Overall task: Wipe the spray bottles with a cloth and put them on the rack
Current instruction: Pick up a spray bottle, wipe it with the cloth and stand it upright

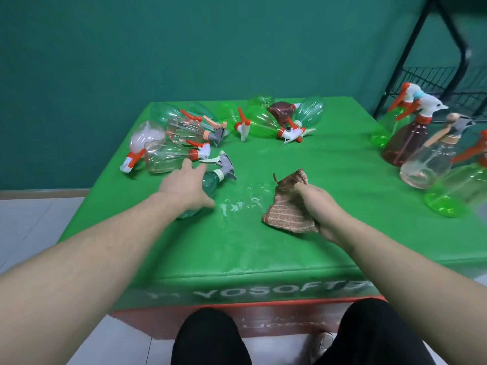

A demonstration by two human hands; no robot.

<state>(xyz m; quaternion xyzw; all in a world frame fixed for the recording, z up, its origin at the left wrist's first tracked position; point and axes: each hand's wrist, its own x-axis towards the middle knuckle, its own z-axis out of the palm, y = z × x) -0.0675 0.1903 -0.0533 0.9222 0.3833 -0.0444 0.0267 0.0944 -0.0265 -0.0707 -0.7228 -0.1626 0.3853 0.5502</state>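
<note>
A teal spray bottle (210, 184) with a grey nozzle lies on its side on the green table (290, 241). My left hand (185, 187) rests on its body with fingers spread and fairly straight. My right hand (320, 209) grips a crumpled brown striped cloth (288, 206), which touches the table to the right of the bottle. Several clear and pink bottles (168, 151) lie at the back left. Several green bottles and a brown one (266, 119) lie at the back middle. More bottles (419, 148) stand upright at the right, next to the black wire rack (434, 80).
Wet foamy smears (239, 204) spot the table between my hands. The table's front edge carries white lettering, and my knees (210, 335) are below it. A green wall stands behind. Grey floor tiles (31, 219) lie to the left.
</note>
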